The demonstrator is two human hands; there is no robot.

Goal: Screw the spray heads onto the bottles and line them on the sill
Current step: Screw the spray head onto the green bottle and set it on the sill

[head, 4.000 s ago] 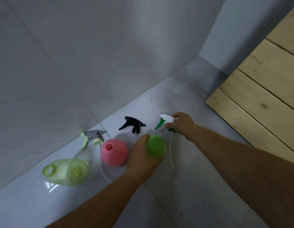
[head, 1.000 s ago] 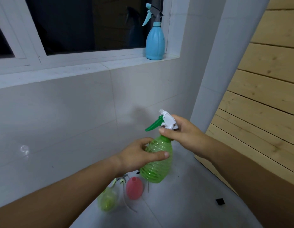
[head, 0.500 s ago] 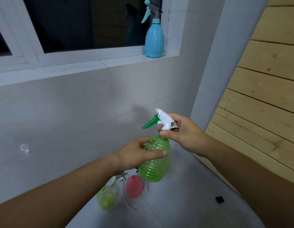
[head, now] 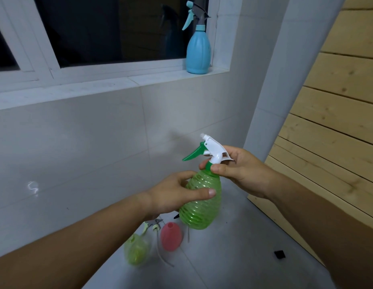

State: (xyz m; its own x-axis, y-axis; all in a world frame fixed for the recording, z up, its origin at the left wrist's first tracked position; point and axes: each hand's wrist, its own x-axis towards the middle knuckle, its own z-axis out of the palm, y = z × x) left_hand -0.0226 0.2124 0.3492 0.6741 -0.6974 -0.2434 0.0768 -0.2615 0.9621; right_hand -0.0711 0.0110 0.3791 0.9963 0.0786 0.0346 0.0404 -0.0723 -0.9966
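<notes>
I hold a ribbed green bottle in mid-air before the wall. My left hand wraps its upper body. My right hand pinches the collar of the white and green spray head that sits on the bottle's neck, nozzle pointing left. A blue bottle with its spray head on stands at the right end of the white sill. On the floor below lie a pink bottle, a yellow-green bottle and a grey and yellow-green spray head; a black spray head is mostly hidden behind the green bottle.
A wooden slatted wall rises on the right, next to a white pillar. A small black piece lies on the grey floor tiles. The window above the sill is dark.
Four seconds ago bottle and spray head were on the floor; both now sit joined in my hands. Over the last second the nozzle has swung slightly left while my right hand shifted on the collar.
</notes>
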